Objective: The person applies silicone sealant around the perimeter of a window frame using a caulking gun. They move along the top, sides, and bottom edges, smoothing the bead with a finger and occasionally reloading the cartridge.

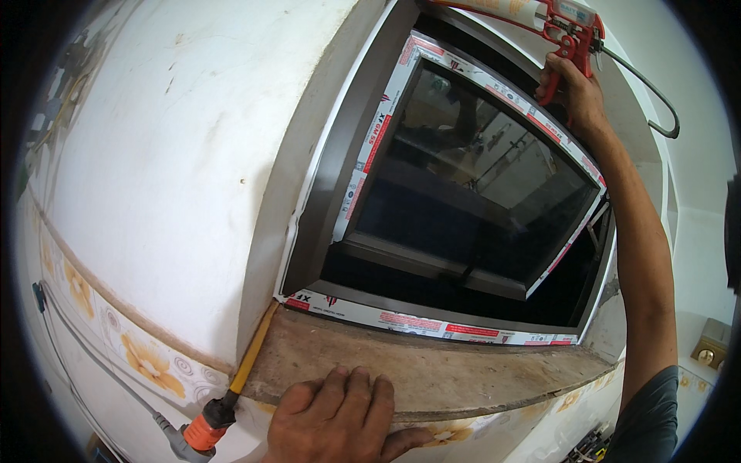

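Note:
High at the right, my right hand point(575, 89) is closed round the red handle of a caulking gun point(573, 38), whose cartridge point(502, 9) points left along the top of a window. The dark-framed window sash point(471, 177) is tilted out of its outer frame point(309, 231). Strips of printed red and white protective film point(378, 139) cover parts of both frames. My left hand point(340, 417) rests back-up on the front edge of the brown sill point(432, 366), fingers spread and holding nothing.
A yellow tube point(256, 351) with an orange and black connector point(207, 428) leans at the sill's left corner. A grey hose or cable point(116, 374) runs along the flower-patterned tiles point(150, 363). A metal wall fitting point(710, 347) is at the far right.

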### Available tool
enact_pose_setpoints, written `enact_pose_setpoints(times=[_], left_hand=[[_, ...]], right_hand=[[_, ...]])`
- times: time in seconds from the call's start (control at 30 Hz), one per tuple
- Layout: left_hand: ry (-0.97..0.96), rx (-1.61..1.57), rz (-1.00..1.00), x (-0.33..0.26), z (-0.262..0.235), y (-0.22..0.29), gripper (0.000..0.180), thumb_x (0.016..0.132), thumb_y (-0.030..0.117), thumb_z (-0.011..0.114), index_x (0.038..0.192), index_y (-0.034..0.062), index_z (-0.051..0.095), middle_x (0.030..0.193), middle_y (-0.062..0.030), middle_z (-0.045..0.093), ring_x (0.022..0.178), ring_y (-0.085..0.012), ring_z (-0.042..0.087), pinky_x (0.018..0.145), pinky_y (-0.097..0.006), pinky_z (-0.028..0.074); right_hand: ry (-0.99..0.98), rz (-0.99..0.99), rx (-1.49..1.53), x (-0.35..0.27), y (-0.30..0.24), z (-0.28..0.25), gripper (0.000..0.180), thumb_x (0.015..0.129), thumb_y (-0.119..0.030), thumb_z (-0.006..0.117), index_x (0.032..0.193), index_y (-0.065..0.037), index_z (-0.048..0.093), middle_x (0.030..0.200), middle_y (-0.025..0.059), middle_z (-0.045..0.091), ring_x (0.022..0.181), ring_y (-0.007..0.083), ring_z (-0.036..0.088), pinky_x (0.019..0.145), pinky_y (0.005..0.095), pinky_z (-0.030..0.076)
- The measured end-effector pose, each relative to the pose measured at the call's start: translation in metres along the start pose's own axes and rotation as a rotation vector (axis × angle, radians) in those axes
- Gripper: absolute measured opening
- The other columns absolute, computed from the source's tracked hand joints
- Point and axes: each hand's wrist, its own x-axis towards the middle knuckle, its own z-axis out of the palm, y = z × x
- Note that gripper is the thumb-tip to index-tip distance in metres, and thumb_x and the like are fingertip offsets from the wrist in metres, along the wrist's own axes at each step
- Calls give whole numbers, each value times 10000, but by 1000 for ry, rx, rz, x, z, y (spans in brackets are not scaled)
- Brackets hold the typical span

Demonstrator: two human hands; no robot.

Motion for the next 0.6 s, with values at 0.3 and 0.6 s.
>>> enact_pose_setpoints(times=[0.3, 0.6], left_hand=[[3, -5, 3, 0, 0, 0, 632, 911, 645, 625, 1073, 41, 715, 994, -109, 725, 911, -260, 687, 749, -383, 436], [1, 5, 10, 1, 0, 0, 639, 919, 650, 612, 1086, 41, 716, 984, -110, 722, 908, -261, 689, 750, -383, 437]], right_hand=[[-14, 21, 19, -6, 2, -11, 404, 955, -419, 669, 1083, -40, 611, 837, 61, 649, 742, 176, 662, 736, 366, 559], [34, 41, 26, -16, 8, -20, 388, 956, -409, 666, 1054, -38, 605, 822, 59, 647, 709, 178, 657, 678, 356, 557]])
